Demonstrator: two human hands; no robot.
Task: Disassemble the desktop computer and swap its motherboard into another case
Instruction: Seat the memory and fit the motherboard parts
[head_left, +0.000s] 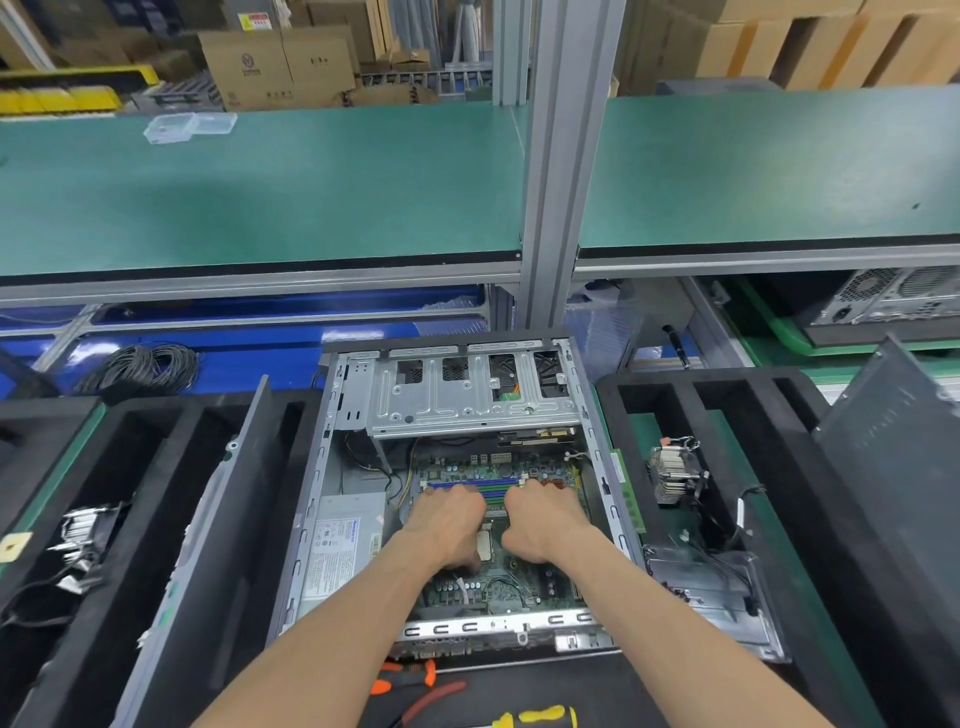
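An open desktop case lies flat in front of me, with a green motherboard inside and its bare CPU showing. Both my hands are down on the board at the memory slots. My left hand and my right hand sit side by side, fingers bent down over the slots. The fingertips are hidden, so what they grip or press is unclear. A silver power supply sits left of the board and a drive cage lies behind it.
A finned cooler and cables lie in the black foam tray on the right; a green memory stick lies beside the case. A side panel leans at left. Orange pliers and a yellow screwdriver lie near me. Another case stands far right.
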